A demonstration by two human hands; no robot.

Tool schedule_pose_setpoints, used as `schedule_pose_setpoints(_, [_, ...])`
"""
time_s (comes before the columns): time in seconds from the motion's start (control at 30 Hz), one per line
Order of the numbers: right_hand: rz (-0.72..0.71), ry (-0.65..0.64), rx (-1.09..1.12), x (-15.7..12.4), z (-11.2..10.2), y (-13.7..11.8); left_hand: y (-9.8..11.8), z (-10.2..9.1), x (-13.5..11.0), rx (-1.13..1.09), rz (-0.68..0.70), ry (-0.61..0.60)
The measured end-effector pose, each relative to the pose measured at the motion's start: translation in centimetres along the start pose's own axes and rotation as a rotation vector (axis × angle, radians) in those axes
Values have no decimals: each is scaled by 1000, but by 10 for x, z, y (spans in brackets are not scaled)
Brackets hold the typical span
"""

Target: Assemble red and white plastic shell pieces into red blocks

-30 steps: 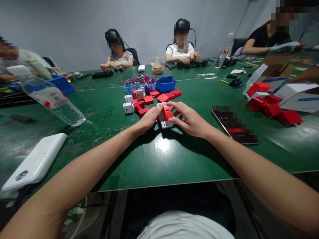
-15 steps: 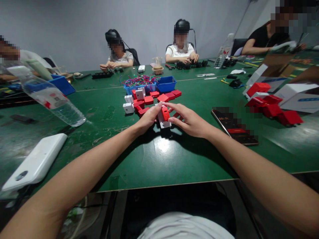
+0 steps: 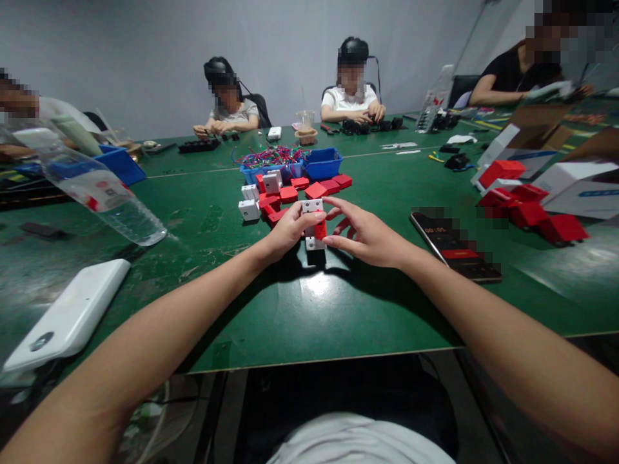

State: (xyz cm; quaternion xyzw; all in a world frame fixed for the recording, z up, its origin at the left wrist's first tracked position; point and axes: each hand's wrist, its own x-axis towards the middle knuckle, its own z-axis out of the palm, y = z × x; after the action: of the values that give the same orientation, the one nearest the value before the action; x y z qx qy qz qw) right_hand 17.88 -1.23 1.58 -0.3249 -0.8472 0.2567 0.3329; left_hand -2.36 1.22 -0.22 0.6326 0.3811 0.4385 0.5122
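Observation:
Over the table's front middle, my left hand (image 3: 288, 233) is closed on a small red-and-white plastic block (image 3: 313, 205), with the thumb lying across its face. White ends with small dark holes show at the top and bottom of the block; its red part is on the right side. My right hand (image 3: 370, 235) curves around the block's right side, thumb at the lower edge and index finger near the top corner. Its other fingers are bent and apart. Just beyond the hands lies a pile of red blocks (image 3: 316, 190) and white blocks (image 3: 249, 209).
Blue bins (image 3: 323, 164), one full of coloured wires, stand behind the pile. To the right lie a phone (image 3: 454, 248) and more red blocks (image 3: 532, 206) by white boxes. A tilted water bottle (image 3: 104, 190) and a white power bank (image 3: 70, 316) are on the left. Several people sit around the table.
The block has turned more upright, its white holed end now facing up. My left thumb has moved down from its top onto its face. The right hand has barely shifted.

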Motion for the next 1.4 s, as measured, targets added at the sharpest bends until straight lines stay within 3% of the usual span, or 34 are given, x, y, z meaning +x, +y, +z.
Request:
schedule_pose_setpoints(0.27, [2,-44,-26,-1,-2,4,-4,-2,-1,18,119,-41])
schedule_pose_setpoints(0.7, [5,-23,-59,0,1,6,-5,2,1,-8,-25,-10])
schedule_pose_setpoints(1.23, [-1,48,-61,3,-1,-1,-17,-5,4,132,29,-47])
schedule_pose_setpoints(1.4, [64,56,-87,3,-4,-4,-18,-6,5,165,18,-64])
